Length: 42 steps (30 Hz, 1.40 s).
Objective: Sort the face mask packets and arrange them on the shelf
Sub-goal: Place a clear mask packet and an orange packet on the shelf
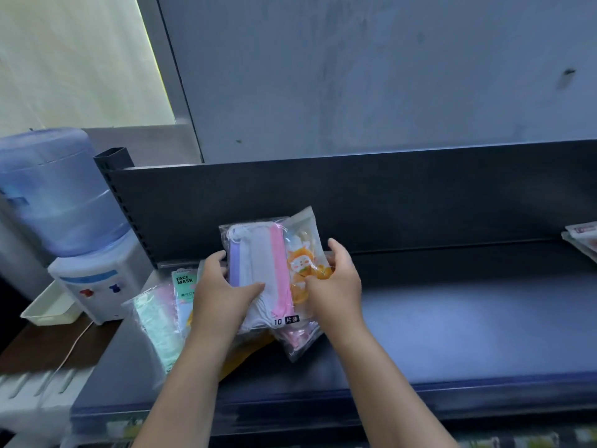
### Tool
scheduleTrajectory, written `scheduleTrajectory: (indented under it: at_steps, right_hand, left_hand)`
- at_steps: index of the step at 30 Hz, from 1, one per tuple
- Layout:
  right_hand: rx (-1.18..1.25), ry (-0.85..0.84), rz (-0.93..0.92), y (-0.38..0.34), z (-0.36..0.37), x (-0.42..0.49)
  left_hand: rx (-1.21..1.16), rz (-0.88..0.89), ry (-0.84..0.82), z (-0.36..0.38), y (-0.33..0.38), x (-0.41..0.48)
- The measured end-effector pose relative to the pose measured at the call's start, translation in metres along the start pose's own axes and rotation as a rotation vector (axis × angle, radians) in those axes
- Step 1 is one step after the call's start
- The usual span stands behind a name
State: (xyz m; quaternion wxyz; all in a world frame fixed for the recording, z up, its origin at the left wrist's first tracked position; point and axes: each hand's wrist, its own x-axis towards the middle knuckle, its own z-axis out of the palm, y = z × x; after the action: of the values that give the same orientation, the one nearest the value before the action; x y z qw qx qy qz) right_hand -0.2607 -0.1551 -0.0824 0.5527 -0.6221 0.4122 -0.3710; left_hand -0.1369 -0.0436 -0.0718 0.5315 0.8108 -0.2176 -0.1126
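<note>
Head view: left hand (223, 292) hides packets (155, 315) beneath.

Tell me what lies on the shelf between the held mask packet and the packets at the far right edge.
Nothing: in the head view, the dark shelf is bare from the held packet to the packets at the right edge.

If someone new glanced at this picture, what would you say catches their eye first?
Most likely the clear mask packet with purple, white and pink masks, held at the centre over the dark shelf by the left hand and right hand. Next, the blue water dispenser at far left, and the loose packets lying beside the left hand.
</note>
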Motion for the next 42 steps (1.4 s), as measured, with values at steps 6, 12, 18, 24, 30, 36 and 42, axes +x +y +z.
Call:
scheduleTrajectory:
  at_steps: [6, 12, 18, 24, 30, 36, 42]
  right_hand:
    - [0.430, 0.034, 0.195, -0.001, -0.012, 0.009]
    - [0.462, 0.034, 0.231, -0.002, -0.015, 0.016]
    - [0.504, 0.035, 0.187, -0.006, -0.022, 0.019]
    - [0.668, 0.059, 0.246, -0.010, -0.030, 0.022]
    - [0.746, 0.063, 0.251, 0.001, -0.049, 0.022]
    - [0.707, 0.049, 0.197, 0.018, -0.103, 0.033]
    - [0.680, 0.032, 0.196, 0.033, -0.186, 0.052]
  left_hand:
    - [-0.397, -0.085, 0.054, -0.002, 0.006, 0.006]
    - [-0.529, -0.163, 0.023, -0.004, 0.010, 0.012]
    - [-0.604, -0.187, -0.034, -0.003, 0.015, 0.017]
    - [-0.637, -0.315, -0.187, -0.009, 0.019, 0.022]
    - [-0.687, -0.366, -0.335, 0.014, 0.028, 0.017]
    - [-0.667, -0.352, -0.374, 0.066, 0.050, 0.000]
    - [-0.582, -0.290, -0.418, 0.153, 0.079, -0.036]
